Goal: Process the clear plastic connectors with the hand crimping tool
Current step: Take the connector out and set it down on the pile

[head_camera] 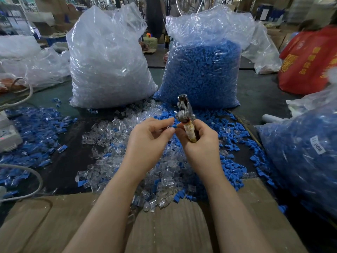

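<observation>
Steel-headed crimping tool with a tape-wrapped handle (pixel 186 117) stands upright in our right hand (pixel 200 141), fingers curled round it; our left hand (pixel 151 137) pinches a small blue plastic piece (pixel 174 126) above loose, glossy clear plastic connectors (pixel 160 172).

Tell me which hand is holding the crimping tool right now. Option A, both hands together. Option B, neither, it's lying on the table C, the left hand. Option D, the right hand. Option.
D: the right hand is curled round the taped handle of the crimping tool, whose metal head points up, while the left hand only pinches a small blue piece beside it.
</observation>
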### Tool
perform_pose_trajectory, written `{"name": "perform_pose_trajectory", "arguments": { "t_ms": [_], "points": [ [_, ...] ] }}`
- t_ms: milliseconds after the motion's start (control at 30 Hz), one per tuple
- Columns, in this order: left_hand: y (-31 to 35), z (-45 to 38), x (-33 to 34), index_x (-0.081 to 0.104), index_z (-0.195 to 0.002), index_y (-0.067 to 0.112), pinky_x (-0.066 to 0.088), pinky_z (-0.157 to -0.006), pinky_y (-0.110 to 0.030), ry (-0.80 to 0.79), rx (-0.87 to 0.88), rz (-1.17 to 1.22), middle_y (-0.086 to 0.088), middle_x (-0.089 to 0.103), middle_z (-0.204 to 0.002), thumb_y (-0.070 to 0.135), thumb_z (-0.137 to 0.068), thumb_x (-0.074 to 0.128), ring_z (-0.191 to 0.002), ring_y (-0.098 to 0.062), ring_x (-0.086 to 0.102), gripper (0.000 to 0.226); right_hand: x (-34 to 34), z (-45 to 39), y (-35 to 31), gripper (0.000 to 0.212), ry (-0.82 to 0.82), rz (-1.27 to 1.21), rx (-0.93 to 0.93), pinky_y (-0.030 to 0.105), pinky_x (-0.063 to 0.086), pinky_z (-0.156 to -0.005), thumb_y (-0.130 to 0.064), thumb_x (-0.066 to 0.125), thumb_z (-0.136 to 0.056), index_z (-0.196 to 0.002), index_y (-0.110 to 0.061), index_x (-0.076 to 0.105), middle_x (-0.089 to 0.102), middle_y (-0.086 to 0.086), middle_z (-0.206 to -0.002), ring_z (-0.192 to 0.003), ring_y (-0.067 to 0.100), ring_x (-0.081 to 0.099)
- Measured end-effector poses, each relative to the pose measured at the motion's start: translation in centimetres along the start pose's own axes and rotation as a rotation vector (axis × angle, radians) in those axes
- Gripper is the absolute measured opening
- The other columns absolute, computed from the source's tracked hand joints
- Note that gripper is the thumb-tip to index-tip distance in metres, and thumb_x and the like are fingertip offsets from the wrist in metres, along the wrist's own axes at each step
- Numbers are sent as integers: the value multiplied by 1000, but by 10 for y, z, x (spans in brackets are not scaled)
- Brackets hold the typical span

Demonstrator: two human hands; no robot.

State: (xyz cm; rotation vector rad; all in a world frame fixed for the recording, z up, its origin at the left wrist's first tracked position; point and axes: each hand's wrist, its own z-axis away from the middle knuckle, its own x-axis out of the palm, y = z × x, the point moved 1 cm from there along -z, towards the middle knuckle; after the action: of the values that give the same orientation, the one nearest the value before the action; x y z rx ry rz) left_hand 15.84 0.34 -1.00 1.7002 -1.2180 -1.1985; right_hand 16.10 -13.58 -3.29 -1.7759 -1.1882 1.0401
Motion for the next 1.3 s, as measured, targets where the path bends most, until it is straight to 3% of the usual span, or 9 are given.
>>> {"name": "perform_pose_trajectory", "arguments": {
  "t_ms": [100, 233, 333, 433, 500, 667, 800, 1300],
  "points": [
    [0, -1, 0, 74, -112, 19, 55, -79, -24, -7, -10, -1, 4, 69, -95, 13, -91, 69, -88, -15, 67, 23, 0, 0, 0, 19, -12, 2, -7, 47, 42, -55, -28, 70, -90, -86, -11, 64, 60, 7, -68, -58, 20, 47],
    [-2, -1, -1, 75, -112, 16, 56, -84, -35, -13, -12, 10, -3, 69, -96, 12, -91, 69, -90, -21, 66, 23, 1, 1, -2, 21, -24, 3, -11, 50, 48, -59, -31, 69, -88, -89, -10, 66, 64, 9, -74, -68, 31, 57],
    [-2, 0, -1, 75, -111, 17, 55, -77, -30, 0, -14, 24, -2, 69, -93, 12, -91, 68, -85, -18, 66, 22, 1, 1, -4, 26, -35, 10, -11, 52, 48, -60, -35, 66, -87, -90, -10, 66, 64, 9, -73, -68, 32, 57],
    [-3, 0, -2, 74, -107, 24, 50, -63, -14, 17, -22, 59, 10, 70, -88, 11, -91, 68, -74, -2, 64, 21, 0, 1, -5, 28, -58, 17, 4, 52, 48, -60, -39, 63, -86, -90, -11, 65, 64, 7, -73, -69, 32, 56],
    [-3, -1, -3, 70, -111, 28, 49, -62, -12, 22, -31, 89, 11, 70, -87, 10, -91, 67, -71, 1, 61, 27, -2, 0, -4, 25, -68, 41, 14, 51, 47, -60, -39, 61, -85, -88, -15, 65, 63, 3, -71, -67, 30, 56],
    [-2, -1, -7, 60, -122, 28, 54, -75, -26, 42, 32, 102, 3, 65, -96, 5, -93, 63, -84, -14, 64, 37, -9, -2, 4, 16, -138, 168, 60, 52, 52, -68, -35, 58, -81, -90, -22, 64, 65, -4, -76, -70, 23, 60],
    [-5, -2, -10, 54, -121, 33, 52, -79, -21, 35, 72, 101, 5, 62, -96, 0, -93, 62, -86, -4, 62, 44, -11, -2, 7, 20, -230, 287, 70, 51, 52, -69, -37, 54, -77, -92, -26, 61, 64, -9, -79, -72, 21, 59],
    [-12, -3, -16, 53, -126, 34, 52, -89, -21, 3, 188, 14, 6, 65, -98, 2, -93, 63, -99, -7, 64, 47, -10, -1, 8, 16, -341, 369, 65, 51, 52, -74, -26, 58, -81, -97, -24, 59, 64, -4, -87, -80, 24, 59]
  ]
}}
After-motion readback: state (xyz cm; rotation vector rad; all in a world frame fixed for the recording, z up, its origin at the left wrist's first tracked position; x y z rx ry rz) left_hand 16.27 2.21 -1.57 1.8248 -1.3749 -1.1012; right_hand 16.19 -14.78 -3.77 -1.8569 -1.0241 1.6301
